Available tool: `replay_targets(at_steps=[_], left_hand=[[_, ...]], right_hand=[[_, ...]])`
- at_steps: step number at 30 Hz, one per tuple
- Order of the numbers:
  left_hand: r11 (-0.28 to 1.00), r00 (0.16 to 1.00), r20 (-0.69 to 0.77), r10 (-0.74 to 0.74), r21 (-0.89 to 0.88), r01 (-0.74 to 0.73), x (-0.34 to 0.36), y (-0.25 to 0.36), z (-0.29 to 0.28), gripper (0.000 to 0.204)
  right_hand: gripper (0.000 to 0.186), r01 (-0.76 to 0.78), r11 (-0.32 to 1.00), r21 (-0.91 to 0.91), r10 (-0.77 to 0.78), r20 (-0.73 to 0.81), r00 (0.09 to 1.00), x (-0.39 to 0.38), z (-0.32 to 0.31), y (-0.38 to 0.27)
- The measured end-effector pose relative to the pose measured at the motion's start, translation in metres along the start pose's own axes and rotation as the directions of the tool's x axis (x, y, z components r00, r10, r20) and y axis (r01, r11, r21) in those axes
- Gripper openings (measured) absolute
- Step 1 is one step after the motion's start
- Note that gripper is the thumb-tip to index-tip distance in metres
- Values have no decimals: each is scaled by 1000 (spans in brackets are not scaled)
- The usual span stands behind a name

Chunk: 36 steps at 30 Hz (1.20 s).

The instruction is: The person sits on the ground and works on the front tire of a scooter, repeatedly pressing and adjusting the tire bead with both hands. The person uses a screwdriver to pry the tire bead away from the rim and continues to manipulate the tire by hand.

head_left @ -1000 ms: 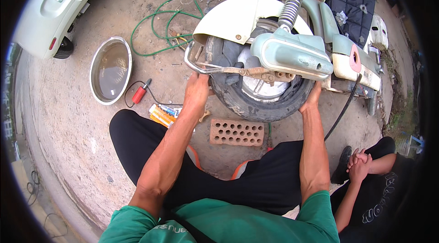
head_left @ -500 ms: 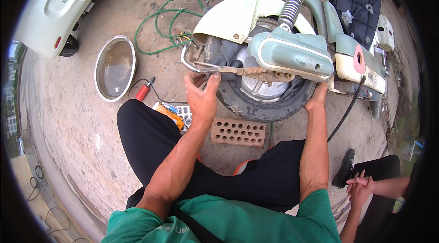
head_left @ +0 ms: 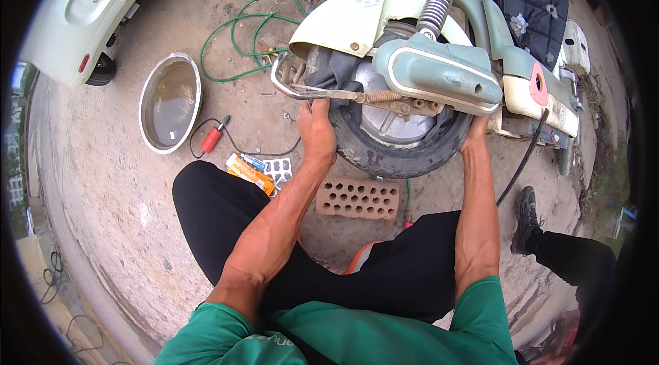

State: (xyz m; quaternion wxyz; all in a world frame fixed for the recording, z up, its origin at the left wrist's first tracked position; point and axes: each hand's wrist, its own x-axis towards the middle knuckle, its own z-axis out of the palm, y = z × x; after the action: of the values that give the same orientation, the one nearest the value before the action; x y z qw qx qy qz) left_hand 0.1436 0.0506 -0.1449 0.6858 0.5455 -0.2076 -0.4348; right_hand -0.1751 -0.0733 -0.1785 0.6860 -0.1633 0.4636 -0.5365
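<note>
- Left hand [head_left: 318,135] slides in to the tire's [head_left: 391,162] left edge!
- Right hand [head_left: 475,133] at the right; can't tell either grip.
- Hub [head_left: 384,121] still mounted, loose rubber [head_left: 340,70] bulging.

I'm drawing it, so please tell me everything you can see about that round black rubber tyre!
The round black rubber tyre looks dusty and scuffed. Tipped on its side, it circles a silver metal hub. A curved cream-white mudguard and a pale green plastic cover partly hide it. Dark, loose, rubbery-looking material bulges between tyre and hub. The left grip is at its left edge, the right grip at its right, fingers mostly hidden.
</note>
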Motion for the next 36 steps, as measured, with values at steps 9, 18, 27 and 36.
replay_targets(at_steps=[9,18,27,36], left_hand=[[966,999,-18,37,256,-31,14,10,-5,66],[976,997,64,39,213,-51,22,2,-22,56],[748,989,106,-105,664,8,-75,54,-45,64],[540,727,686,-34,625,-564,-103,56,82,44]], right_hand=[[76,98,995,-24,-99,-59,993,-9,-9,8],[74,-3,1000,-28,0,-101,995,-27,12,5],[71,-66,998,-10,66,-43,997,-22,4,0],[58,69,766,-639,-140,-61,988,-45,13,-11]])
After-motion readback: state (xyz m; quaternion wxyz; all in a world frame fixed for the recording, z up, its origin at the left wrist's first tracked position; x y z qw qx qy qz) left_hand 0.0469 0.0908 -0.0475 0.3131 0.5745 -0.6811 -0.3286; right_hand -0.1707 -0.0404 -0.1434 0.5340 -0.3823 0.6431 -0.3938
